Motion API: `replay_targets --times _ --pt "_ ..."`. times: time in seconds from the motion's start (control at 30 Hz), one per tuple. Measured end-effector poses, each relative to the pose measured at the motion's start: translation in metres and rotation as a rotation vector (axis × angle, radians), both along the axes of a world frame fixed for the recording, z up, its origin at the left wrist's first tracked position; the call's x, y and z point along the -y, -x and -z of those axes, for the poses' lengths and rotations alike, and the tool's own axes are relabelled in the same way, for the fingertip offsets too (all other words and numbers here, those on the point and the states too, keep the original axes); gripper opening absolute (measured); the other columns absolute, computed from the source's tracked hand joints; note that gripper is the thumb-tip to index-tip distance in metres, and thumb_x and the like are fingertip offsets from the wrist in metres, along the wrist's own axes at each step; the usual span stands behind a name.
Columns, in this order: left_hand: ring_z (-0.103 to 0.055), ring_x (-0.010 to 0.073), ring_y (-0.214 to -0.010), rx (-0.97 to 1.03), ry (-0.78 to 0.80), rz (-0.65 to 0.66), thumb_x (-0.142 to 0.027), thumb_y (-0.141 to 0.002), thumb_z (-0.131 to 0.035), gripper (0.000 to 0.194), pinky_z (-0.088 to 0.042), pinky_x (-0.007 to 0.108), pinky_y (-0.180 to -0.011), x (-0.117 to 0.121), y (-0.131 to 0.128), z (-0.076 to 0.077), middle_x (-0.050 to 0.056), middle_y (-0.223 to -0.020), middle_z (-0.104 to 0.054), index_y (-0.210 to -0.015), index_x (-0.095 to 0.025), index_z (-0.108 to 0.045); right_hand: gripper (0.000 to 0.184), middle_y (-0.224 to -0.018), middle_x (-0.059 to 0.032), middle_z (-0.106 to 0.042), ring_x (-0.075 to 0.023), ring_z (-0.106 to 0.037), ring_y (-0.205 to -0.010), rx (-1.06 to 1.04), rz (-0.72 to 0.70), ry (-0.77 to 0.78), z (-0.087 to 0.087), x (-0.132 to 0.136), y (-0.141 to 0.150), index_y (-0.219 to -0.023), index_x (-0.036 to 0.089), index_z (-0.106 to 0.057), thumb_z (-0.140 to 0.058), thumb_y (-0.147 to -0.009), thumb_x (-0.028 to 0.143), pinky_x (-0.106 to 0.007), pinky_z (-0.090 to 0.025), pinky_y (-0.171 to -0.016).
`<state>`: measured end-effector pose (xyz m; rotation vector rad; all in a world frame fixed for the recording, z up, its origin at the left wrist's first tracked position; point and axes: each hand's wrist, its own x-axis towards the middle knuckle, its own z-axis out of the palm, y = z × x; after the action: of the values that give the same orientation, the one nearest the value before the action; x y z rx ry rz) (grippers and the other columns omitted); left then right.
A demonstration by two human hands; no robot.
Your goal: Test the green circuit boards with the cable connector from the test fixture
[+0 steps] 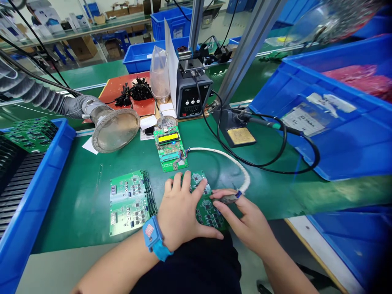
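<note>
A green circuit board (211, 212) lies at the table's front edge, partly covered by my left hand (180, 208). That hand rests on it, palm down, fingers spread. My right hand (249, 218) pinches a taped probe (228, 199), its tip against or close to the board's right edge; exact contact is hidden by the fingers. From the probe, a white wrapped cable (228, 154) curves back to a green programmer board (171, 151) with a lit yellow display. Left of my left hand sits a stack of similar circuit boards (130, 202).
A soldering station (191, 98) stands behind, with an iron in a holder beside a yellow sponge (241, 136). A fume extraction hood (116, 130) hangs at left. Blue bins flank the table: one with boards (58, 163), another at right (337, 122). Black cable loops cross the right side.
</note>
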<state>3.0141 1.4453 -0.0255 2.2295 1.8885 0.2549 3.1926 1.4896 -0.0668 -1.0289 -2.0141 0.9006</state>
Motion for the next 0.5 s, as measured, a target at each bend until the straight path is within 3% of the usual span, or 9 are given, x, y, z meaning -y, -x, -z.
replay_targets --times 0.13,0.33,0.5 --pt "-0.035 0.0403 -0.127 0.018 0.018 -0.005 -0.092 -0.053 -0.054 0.110 -0.034 0.058 -0.098 0.001 -0.001 0.001 0.018 -0.143 -0.037 -0.142 -0.027 -0.039 0.008 -0.094 -0.0008 -0.068 -0.0183 -0.065 -0.090 0.003 0.007 0.001 0.000 0.001 0.000 -0.096 0.025 -0.062 -0.056 -0.090 0.025 -0.028 -0.052 -0.081" --pt "-0.009 0.0402 -0.142 -0.016 0.238 0.020 -0.088 -0.045 -0.065 0.141 -0.022 0.057 -0.111 0.003 0.003 -0.009 0.026 -0.153 -0.010 -0.148 -0.004 -0.018 0.008 -0.093 -0.0019 -0.068 -0.0194 -0.065 -0.090 0.017 0.007 0.016 -0.002 0.002 0.000 -0.095 0.024 -0.062 -0.056 -0.090 0.026 -0.029 -0.053 -0.081" --pt "0.001 0.0405 -0.142 -0.067 0.368 0.051 -0.073 -0.045 -0.080 0.140 -0.022 0.058 -0.111 0.002 0.006 -0.019 0.030 -0.152 -0.004 -0.148 -0.004 -0.015 0.009 -0.092 -0.0032 -0.068 -0.0211 -0.065 -0.090 0.019 0.016 0.018 -0.002 0.002 -0.001 -0.094 0.024 -0.063 -0.056 -0.090 0.028 -0.031 -0.053 -0.079"
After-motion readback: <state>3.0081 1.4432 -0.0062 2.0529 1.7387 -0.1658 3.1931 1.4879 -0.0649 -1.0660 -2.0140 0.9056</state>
